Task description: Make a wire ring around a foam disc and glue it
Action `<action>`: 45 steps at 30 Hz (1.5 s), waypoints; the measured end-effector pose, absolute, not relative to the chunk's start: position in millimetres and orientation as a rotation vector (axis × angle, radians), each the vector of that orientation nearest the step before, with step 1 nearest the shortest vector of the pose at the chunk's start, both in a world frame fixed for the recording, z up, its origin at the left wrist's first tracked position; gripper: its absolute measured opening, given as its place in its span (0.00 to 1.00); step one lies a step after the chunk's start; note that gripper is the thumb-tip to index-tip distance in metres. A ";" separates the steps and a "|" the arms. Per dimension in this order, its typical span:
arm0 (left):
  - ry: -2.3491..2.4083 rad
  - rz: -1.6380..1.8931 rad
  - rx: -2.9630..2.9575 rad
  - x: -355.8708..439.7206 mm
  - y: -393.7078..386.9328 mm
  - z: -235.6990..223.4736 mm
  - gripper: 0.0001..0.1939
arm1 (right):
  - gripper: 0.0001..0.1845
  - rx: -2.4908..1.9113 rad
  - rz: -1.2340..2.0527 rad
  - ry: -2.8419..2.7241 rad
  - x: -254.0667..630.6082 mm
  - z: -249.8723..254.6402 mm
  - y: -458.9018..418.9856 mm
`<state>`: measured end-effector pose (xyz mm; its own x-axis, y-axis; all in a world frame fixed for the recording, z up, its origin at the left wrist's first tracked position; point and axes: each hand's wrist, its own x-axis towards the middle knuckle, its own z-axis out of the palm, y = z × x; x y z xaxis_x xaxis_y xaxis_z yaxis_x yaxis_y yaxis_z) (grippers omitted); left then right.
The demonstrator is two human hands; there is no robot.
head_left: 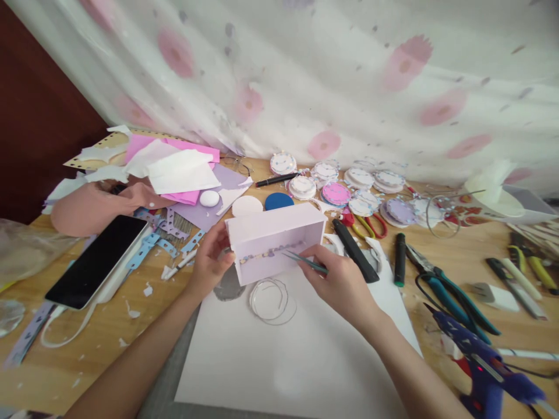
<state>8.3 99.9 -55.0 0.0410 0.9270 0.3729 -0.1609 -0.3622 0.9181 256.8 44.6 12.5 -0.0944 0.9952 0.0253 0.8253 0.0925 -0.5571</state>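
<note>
Noted on near side of box (pixel 275 224): wire coil (pixel 252 302). At box's right, found tweezers (pixel 312 263) pinched in right hand (pixel 335 273), tips near bead row (pixel 271 252) inside. Found box between hands, long axis crosswise, left end gripped by half-curled left hand (pixel 212 261).

You have: box (pixel 276 223) between left hand (pixel 212 256) and right hand (pixel 334 270); wire coil (pixel 251 301) nearer you, on paper (pixel 262 361); phone (pixel 96 262) left; glue gun (pixel 485 358) right.
</note>
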 end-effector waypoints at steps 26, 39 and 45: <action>0.921 1.439 1.403 9.2 97.6 -48.8 0.33 | 0.07 -1.438 0.433 -2.558 223.8 14.3 68.3; 0.953 1.449 1.346 10.8 97.6 -48.5 0.33 | 0.08 -1.385 0.874 -1.695 242.5 6.4 51.6; 1.153 1.432 1.385 14.4 101.0 -34.1 0.27 | 0.09 -1.448 1.049 -1.231 259.0 -6.9 34.3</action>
<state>14.4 101.0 -34.1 -0.0636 0.9657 0.2516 0.0396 -0.2495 0.9676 259.0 34.3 -6.9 0.1313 0.9907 -0.0363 0.1929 -0.0615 -0.9793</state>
